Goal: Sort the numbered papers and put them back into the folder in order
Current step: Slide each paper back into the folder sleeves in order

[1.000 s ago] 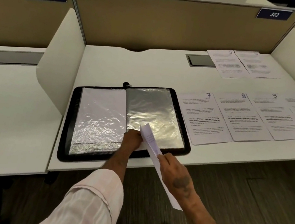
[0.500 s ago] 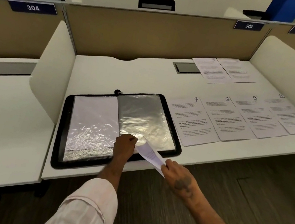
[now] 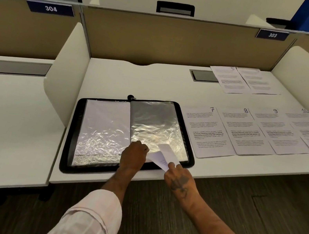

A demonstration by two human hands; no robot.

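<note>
Grip is closed on both sides: my right hand (image 3: 179, 178) pinches the curled sheet (image 3: 164, 156) by its near end, and my left hand (image 3: 135, 152) curls on the near edge of the right sleeve (image 3: 156, 125), apparently pinching its mouth open. I'd lift that edge higher and flatten the sheet before sliding it, or it may buckle. Count: one desk (image 3: 116, 73), one open folder (image 3: 70, 133), two sleeves showing, six sheets laid out, with the front row (image 3: 244, 130) numbered 7 to 10 and the back pair (image 3: 228, 78) behind, plus one in hand.
</note>
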